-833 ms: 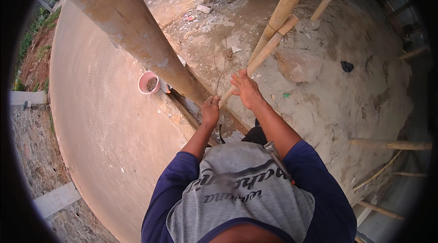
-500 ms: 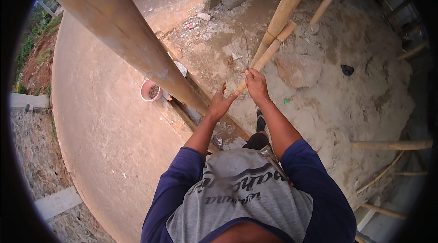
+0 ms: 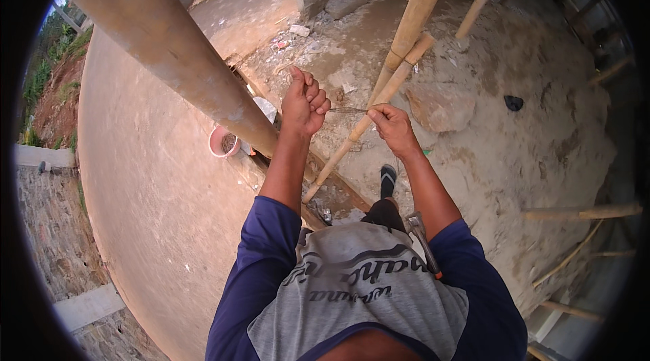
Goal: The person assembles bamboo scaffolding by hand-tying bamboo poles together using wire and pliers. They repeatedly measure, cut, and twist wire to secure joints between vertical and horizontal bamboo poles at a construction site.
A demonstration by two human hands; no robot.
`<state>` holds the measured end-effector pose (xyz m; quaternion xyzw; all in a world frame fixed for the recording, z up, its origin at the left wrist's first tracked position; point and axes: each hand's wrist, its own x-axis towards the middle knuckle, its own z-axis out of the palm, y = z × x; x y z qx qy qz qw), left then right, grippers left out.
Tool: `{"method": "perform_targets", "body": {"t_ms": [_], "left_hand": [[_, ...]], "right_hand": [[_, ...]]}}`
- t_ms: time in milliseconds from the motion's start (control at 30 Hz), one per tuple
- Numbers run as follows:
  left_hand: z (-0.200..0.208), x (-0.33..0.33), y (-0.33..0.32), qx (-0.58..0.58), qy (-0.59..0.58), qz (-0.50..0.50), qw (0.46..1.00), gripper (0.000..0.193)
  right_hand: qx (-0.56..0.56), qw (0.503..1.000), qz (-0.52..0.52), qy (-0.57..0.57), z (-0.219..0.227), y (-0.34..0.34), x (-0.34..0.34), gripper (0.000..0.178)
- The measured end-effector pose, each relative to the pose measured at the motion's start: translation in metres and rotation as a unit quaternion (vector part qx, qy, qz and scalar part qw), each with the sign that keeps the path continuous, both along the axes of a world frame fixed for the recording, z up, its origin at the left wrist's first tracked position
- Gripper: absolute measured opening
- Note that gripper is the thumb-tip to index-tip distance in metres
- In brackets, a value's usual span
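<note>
A thin wire (image 3: pixel 348 110) stretches between my two hands at the crossing of two bamboo poles. My left hand (image 3: pixel 305 105) is closed in a fist around one end, left of the poles. My right hand (image 3: pixel 395 129) pinches the wire between thumb and fingers, right beside the joint. The thicker bamboo pole (image 3: pixel 421 5) leans up and away. A thinner bamboo pole (image 3: pixel 344 149) lies against it and slants down to the left. How the wire passes around the poles is partly hidden by my right fingers.
A wide round column (image 3: pixel 176 56) rises close on the left. Behind its base stands a pink bucket (image 3: pixel 218 142) with thin brown pieces inside. A large stone (image 3: pixel 440 107) lies right of the poles. A tool with an orange tip (image 3: pixel 425 246) hangs at my waist.
My left hand has let go of the thinner pole, moved up and left, and closed on the wire. The wire, loose and upright before, now runs sideways between my hands.
</note>
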<state>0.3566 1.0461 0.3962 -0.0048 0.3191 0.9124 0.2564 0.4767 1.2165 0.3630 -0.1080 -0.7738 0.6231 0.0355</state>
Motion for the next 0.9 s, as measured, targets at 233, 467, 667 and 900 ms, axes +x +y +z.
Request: {"method": "perform_targets", "body": {"t_ms": [233, 467, 667, 900], "left_hand": [[-0.021, -0.009, 0.006, -0.070, 0.006, 0.058, 0.996, 0.046], [0.011, 0.027, 0.036, -0.027, 0.038, -0.018, 0.999, 0.046], [0.005, -0.001, 0.008, -0.081, 0.046, 0.111, 0.989, 0.041], [-0.031, -0.021, 0.003, -0.150, -0.022, 0.101, 0.983, 0.034]], "right_hand": [[0.069, 0.982, 0.164, 0.068, 0.037, -0.032, 0.021, 0.027], [0.155, 0.980, 0.106, -0.066, -0.038, -0.028, 0.011, 0.033], [0.000, 0.990, 0.139, -0.016, -0.025, -0.015, 0.021, 0.031], [-0.068, 0.984, 0.140, -0.081, -0.013, -0.022, 0.036, 0.032]]}}
